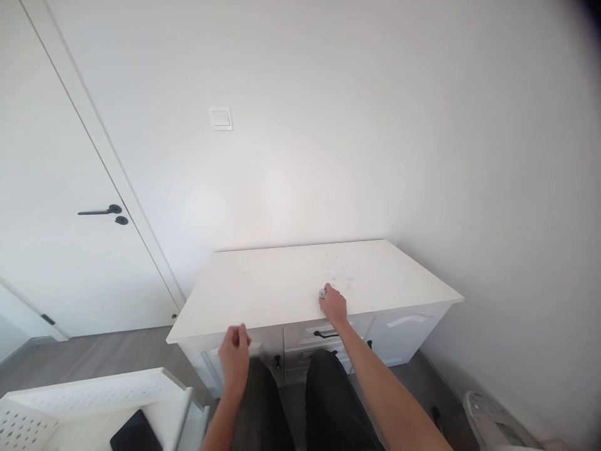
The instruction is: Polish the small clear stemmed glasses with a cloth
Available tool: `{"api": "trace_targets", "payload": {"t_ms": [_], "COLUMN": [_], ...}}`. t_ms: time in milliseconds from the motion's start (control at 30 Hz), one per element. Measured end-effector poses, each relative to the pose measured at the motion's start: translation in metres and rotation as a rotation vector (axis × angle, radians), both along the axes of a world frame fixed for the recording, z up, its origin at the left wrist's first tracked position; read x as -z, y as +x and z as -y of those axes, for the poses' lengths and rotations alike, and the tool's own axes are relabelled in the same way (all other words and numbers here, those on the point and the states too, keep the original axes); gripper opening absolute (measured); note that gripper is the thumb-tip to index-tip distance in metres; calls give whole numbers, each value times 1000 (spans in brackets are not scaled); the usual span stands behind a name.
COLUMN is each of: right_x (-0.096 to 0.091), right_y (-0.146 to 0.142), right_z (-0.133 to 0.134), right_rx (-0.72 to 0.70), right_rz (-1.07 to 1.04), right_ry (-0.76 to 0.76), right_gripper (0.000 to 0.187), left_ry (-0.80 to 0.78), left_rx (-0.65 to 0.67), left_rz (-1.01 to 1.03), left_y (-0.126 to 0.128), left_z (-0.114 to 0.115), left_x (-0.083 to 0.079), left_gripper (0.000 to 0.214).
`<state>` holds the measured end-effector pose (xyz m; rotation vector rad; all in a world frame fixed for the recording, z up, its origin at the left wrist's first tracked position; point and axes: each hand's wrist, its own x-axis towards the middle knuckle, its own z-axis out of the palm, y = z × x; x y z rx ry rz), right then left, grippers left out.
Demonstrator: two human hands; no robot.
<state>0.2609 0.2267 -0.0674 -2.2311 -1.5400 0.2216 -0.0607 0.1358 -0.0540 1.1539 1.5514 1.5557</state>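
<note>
My right hand point(334, 307) rests near the front edge of the white cabinet's top point(282, 282), its fingers closed around a small crumpled grey-white wad point(322, 293). Whether the wad is paper or cloth cannot be made out. Just beyond that hand, faint grey smudges point(342, 272) mark the white surface, and a smaller patch of marks point(245, 274) shows further left. My left hand point(235, 351) hangs in front of the cabinet's front edge, above my left knee. Its fingers are curled in, with nothing visible in them.
Drawers with a black handle point(325, 335) face my knees. At lower left stands a white perforated bin-like unit point(162, 382) with a black flat object point(136, 432) in it. A white door point(70, 156) is left, a light switch point(220, 118) on the wall, a pale appliance point(493, 419) lower right.
</note>
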Motion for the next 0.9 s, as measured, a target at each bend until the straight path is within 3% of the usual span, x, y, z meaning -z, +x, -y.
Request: {"api": "trace_targets", "payload": {"t_ms": [100, 233, 400, 700, 800, 900], "right_x": [-3, -4, -4, -4, -2, -1], "right_y": [-1, 0, 0, 0, 2, 3], "right_z": [0, -1, -2, -3, -3, -4], "right_rx": [-67, -71, -59, -64, -72, -67], "right_rz": [34, 69, 91, 63, 36, -1], "right_ry": [-11, -30, -29, -19, -7, 14], "right_gripper": [27, 26, 27, 28, 27, 27], "left_ry": [-32, -133, -239, -187, -129, -49], "left_rx": [-86, 12, 156, 242, 248, 269], "left_rz": [229, 562, 823, 986, 1003, 1004], "left_y": [-1, -4, -6, -3, 3, 18], "left_z": [-55, -123, -171, -181, -170, -142], "left_x": [-12, -29, -42, -50, -55, -60], "left_gripper": [31, 38, 44, 43, 40, 33]}}
